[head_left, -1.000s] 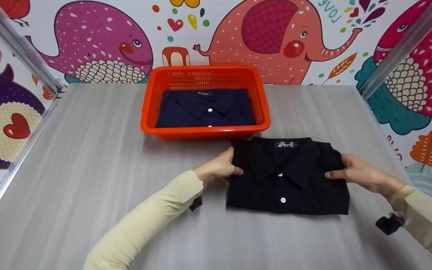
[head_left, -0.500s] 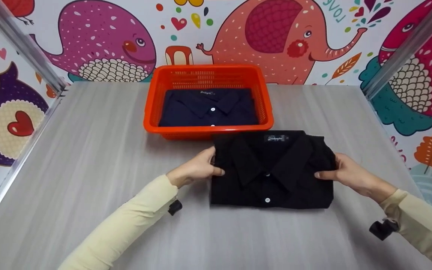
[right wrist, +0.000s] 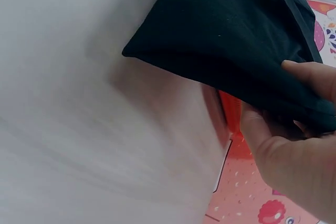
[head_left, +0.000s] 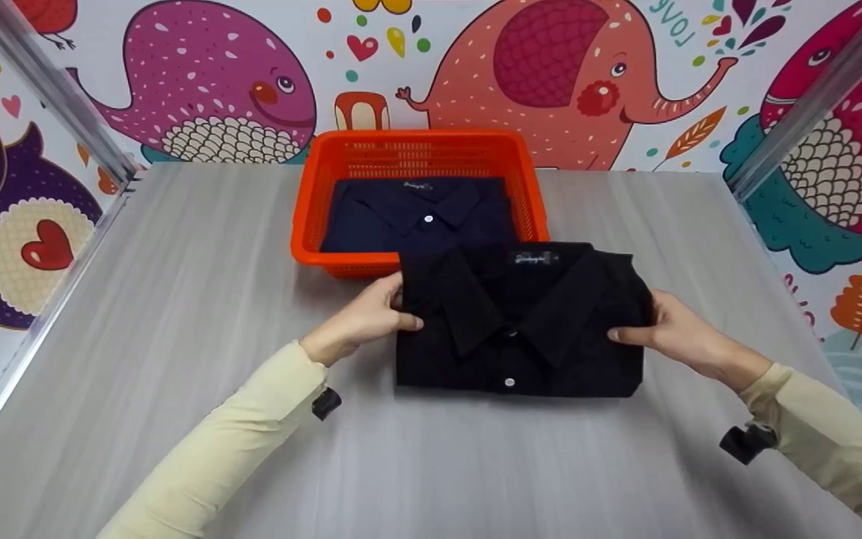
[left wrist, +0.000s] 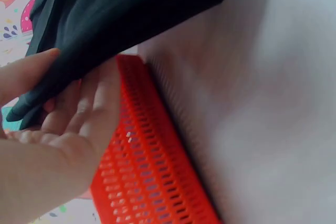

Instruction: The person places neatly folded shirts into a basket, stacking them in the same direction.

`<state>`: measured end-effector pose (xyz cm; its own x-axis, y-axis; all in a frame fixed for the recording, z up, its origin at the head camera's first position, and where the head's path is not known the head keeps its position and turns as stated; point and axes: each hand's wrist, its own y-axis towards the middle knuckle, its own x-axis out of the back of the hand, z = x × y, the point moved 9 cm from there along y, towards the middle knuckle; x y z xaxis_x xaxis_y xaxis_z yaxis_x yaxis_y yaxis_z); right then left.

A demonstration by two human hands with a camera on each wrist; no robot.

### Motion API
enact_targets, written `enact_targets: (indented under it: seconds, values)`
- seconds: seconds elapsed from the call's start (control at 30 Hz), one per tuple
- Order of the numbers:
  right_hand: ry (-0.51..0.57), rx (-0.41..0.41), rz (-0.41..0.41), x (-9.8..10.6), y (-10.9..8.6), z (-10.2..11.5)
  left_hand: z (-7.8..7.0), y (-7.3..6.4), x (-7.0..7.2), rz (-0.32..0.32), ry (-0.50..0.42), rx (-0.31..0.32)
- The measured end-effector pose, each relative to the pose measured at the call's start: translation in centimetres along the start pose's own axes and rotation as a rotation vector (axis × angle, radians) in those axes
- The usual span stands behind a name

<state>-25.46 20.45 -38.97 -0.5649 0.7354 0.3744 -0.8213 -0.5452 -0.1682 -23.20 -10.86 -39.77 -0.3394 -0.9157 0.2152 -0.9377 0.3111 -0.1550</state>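
Note:
A folded black shirt [head_left: 521,322], collar facing the back wall, hangs above the table between both hands. My left hand [head_left: 364,314] grips its left side, thumb on top and fingers underneath, as the left wrist view also shows. On the opposite side my right hand [head_left: 689,337] pinches the right edge in the same way. The shirt's collar end overlaps the front right rim of an orange basket [head_left: 345,262] in the head view. Inside that basket lies a folded navy shirt [head_left: 393,221] with white buttons. The fingers under the black shirt are partly hidden.
The grey table [head_left: 199,299] spreads around the basket, which stands near the back wall [head_left: 371,67] printed with cartoon animals. Metal posts [head_left: 49,82] rise at the back corners. Small black devices [head_left: 749,442] are strapped to both wrists.
Both hands have carried the black shirt leftward and toward the basket, so it now covers part of the basket's front rim. The camera view has shifted slightly.

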Motion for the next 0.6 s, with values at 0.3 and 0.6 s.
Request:
enact_targets:
  seconds: [0.3, 0.6]
  values:
    - [0.024, 0.064, -0.021, -0.7, 2.1, 2.6, -1.7, -0.7, 3.4, -0.075, 0.044, -0.035]
    - [-0.032, 0.085, -0.076, -0.3, 4.3, 5.8, -4.0, -0.8, 6.9, -0.142, 0.033, -0.049]
